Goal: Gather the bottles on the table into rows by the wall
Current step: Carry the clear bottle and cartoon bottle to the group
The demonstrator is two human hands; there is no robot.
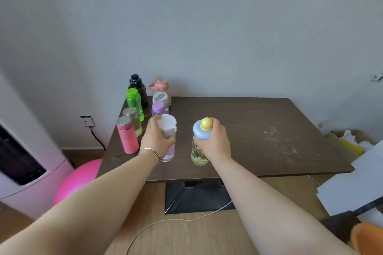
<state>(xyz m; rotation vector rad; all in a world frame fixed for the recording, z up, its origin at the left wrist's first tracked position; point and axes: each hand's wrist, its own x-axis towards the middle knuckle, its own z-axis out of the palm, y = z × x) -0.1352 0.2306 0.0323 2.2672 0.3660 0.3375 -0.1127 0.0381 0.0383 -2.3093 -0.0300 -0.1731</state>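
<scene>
Seven bottles crowd the table's (259, 130) far left corner by the wall: a black bottle (138, 87) and a peach jug (160, 87) at the back, then a green bottle (134, 102) and a grey-lidded bottle (160, 98), a purple-capped bottle (158, 108), a steel-capped clear bottle (132, 119), and a pink flask (126, 135) nearest the left edge. The rest of the tabletop is bare and scuffed. A pink ball (76, 180) sits on the floor under the left edge.

No writing is readable; the yellow bottle (198, 156) carries small cartoon figures.

The left hand (157, 141) is wrapped around a clear white-lidded bottle (168, 128) just beside the pink flask. The right hand (214, 141) is closed around the yellow bottle's blue cap, nearer the front edge; both bottles stand upright.
</scene>
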